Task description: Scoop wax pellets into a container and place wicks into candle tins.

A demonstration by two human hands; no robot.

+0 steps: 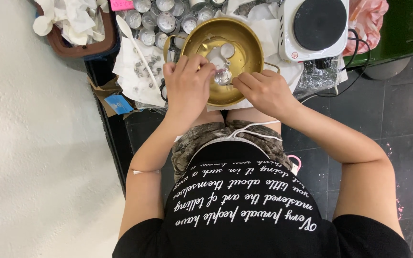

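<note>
My left hand (187, 86) and right hand (264, 91) meet over the brass bowl (247, 52), fingers of both pinched on a small clear cup (223, 76) between them. Beyond lie more empty cups (161, 19) and a white hotplate (314, 26).

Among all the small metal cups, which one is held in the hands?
The small metal cup over the brass bowl, pinched between the left hand and right hand. The other cups stand beyond the bowl, untouched.
</note>
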